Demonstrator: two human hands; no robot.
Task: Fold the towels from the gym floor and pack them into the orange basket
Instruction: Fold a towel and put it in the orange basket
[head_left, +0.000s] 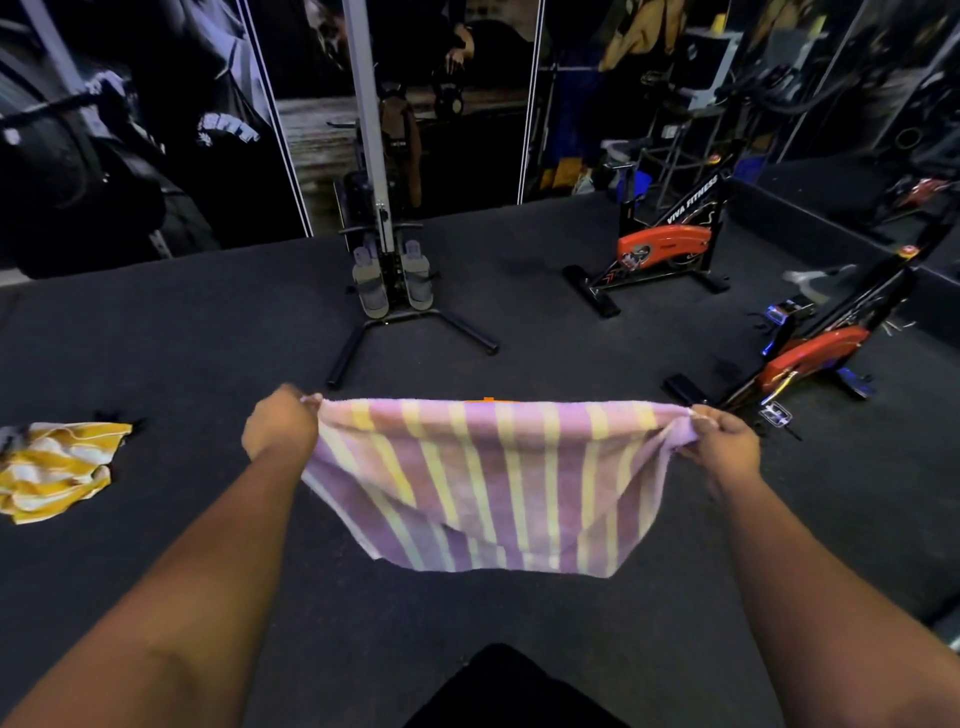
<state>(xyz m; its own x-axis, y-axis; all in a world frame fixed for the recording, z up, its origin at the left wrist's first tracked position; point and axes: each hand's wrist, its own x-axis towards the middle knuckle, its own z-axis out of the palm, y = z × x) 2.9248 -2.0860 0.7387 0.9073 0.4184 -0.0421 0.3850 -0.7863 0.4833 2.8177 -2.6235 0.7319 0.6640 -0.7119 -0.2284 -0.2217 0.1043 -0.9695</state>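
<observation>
Above the dark gym floor, a purple-and-yellow striped towel hangs stretched between two hands. Left hand and right hand each pinch a top corner, cloth sagging below.

On my feed I see a soft terry towel in lilac purple with pale yellow lengthwise stripes. Above its top edge I catch a sliver of bright orange; what it belongs to I cannot tell. A crumpled cloth towel in mustard yellow with white stripes lies on the dark charcoal carpeted floor. The two black-framed exercise bikes carry orange-red flywheel covers.
</observation>
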